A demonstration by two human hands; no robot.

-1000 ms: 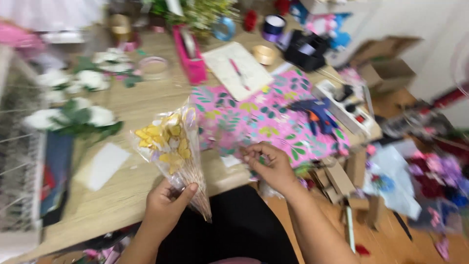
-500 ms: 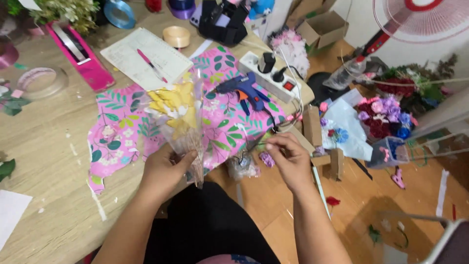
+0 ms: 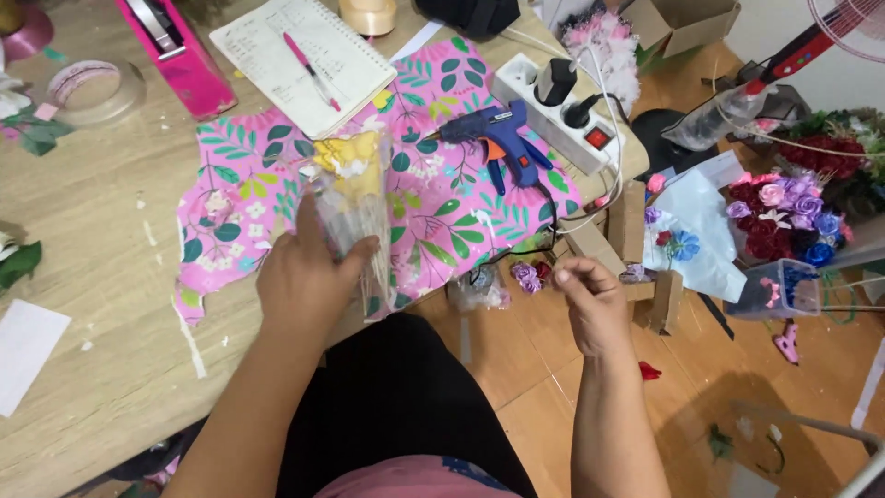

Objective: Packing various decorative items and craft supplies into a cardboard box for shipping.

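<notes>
Wood-grain table [image 3: 101,277], matte, with glossy pink floral wrapping sheet [image 3: 433,184] spread flat on it. Over the sheet: clear crinkly cellophane cone [image 3: 355,226] of yellow flowers, upright. Left hand [image 3: 309,281] wrapped shut around the cone. Right hand [image 3: 595,304] off the table edge, fingers pinched; contents too small to tell.

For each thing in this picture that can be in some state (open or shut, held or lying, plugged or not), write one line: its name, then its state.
left hand: gripping the wrapped yellow flowers
wrapped yellow flowers: held above the table, in clear film
right hand: fingers pinched, contents too small to tell
notebook: open, pink pen lying on it
glue gun: lying on the patterned paper
power strip: two plugs in
cardboard box: open
</notes>
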